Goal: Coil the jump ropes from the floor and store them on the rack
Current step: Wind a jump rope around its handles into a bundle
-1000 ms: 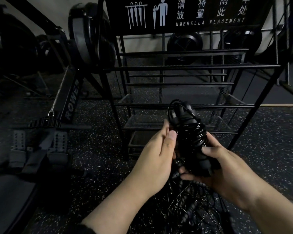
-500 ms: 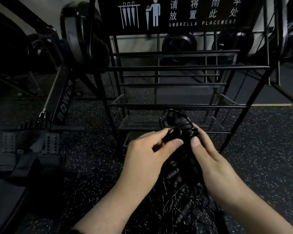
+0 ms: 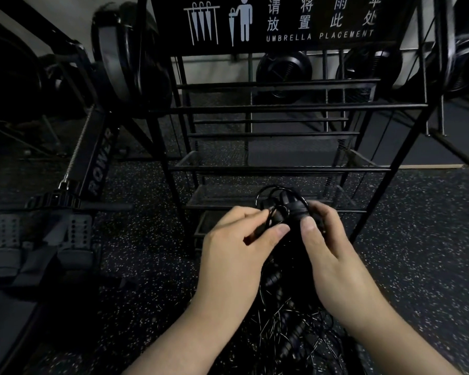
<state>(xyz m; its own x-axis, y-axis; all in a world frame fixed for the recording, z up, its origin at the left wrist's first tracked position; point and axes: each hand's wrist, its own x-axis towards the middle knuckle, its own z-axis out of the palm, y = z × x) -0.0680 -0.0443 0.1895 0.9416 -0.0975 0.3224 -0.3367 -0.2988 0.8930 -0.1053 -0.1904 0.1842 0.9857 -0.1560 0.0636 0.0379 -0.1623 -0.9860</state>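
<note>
At nine o'clock, a rowing machine [image 3: 92,169] lying on the speckled floor [image 3: 431,253], footplates nearest. At centre, just left of six o'clock, left hand [image 3: 236,250] with thumb and curled forefinger pinching a thin cord loop of the coiled jump rope [image 3: 284,212]. Bundle held up between both hands, in front of the lower shelves of the black rack [image 3: 282,109], apart from it. Just right of centre, right hand [image 3: 328,255] gripping the bundle's right side, thumb pressed on the handles, fingers wrapped behind. Below, at six o'clock, a tangled pile of ropes [image 3: 290,336] on the floor. At twelve o'clock, an "UMBRELLA PLACEMENT" sign [image 3: 282,20] topping the rack.
</note>
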